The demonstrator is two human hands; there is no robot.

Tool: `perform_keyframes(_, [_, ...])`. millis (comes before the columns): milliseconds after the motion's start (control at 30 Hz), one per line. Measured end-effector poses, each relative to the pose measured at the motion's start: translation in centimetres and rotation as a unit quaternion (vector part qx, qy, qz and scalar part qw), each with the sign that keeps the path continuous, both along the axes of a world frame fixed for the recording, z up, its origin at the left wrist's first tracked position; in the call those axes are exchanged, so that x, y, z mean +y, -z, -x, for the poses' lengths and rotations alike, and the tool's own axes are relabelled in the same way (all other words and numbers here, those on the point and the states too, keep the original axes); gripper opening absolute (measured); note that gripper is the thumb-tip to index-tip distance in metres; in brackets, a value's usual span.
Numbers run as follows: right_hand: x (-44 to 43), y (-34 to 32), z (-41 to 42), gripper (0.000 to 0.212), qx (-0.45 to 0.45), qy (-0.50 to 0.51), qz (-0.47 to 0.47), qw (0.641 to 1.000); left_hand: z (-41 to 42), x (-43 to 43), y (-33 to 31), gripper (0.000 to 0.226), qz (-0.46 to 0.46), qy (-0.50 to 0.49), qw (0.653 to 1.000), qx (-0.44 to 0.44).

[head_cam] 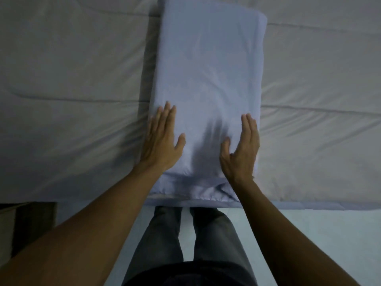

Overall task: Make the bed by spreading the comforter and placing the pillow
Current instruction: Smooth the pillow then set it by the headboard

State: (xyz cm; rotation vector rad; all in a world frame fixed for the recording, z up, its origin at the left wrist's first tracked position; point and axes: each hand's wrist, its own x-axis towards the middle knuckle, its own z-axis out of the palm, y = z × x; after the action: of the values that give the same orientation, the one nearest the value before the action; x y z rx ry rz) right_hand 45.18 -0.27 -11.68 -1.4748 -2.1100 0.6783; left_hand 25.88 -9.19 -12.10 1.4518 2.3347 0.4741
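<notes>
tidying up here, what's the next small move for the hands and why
Probably push the pillow a little farther onto the comforter: its bunched near hem sits right at the bed's edge, and the left hand and right hand rest open on its near end.

Pale-blue pillow (208, 79) flat atop spread grey comforter (72, 69)

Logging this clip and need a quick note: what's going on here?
A person stands at the edge of the bed with both hands on a light blue pillow. The left hand lies flat on its near left part. The right hand rests with straight fingers by its right edge. The pillow lies on the grey comforter, which is spread flat across the bed.
</notes>
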Motion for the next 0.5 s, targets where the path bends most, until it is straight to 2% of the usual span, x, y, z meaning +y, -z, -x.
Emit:
perform_keyframes(67, [0.9,1.4,2.7,0.064,-0.001,-0.024,-0.04,0.999,-0.6,1.7,1.4,0.07,-0.013,0.065,0.997,0.029])
perform_keyframes(133, [1.4,3.9,3.5,0.064,-0.039,-0.068,-0.026,0.997,-0.7,2.2,3.7,0.065,0.007,0.115,0.991,0.075])
perform_keyframes(167, [1.3,5.4,2.9,0.064,-0.085,-0.113,-0.014,0.99,-0.3,1.8,5.1,0.064,0.029,0.137,0.985,0.105])
perform_keyframes(233, [1.1,8.3,0.1,0.064,-0.21,-0.216,-0.024,0.953,0.9,0.9,7.5,0.064,0.06,0.178,0.97,0.155])
perform_keyframes(267, [1.0,9.3,-1.5,0.063,-0.254,-0.232,-0.042,0.938,1.4,0.6,8.3,0.064,0.066,0.19,0.965,0.168])
perform_keyframes(367, [0.7,9.8,-4.7,0.063,-0.305,-0.106,-0.03,0.946,1.7,1.4,8.7,0.068,0.069,0.155,0.97,0.173])
perform_keyframes(433, [0.4,9.1,-4.7,0.063,-0.295,-0.032,-0.003,0.955,1.2,2.2,7.9,0.071,0.062,0.086,0.979,0.175])
perform_keyframes(500, [1.1,8.5,-2.6,0.063,-0.252,-0.014,-0.004,0.968,1.0,3.7,7.3,0.072,0.044,0.049,0.981,0.185])
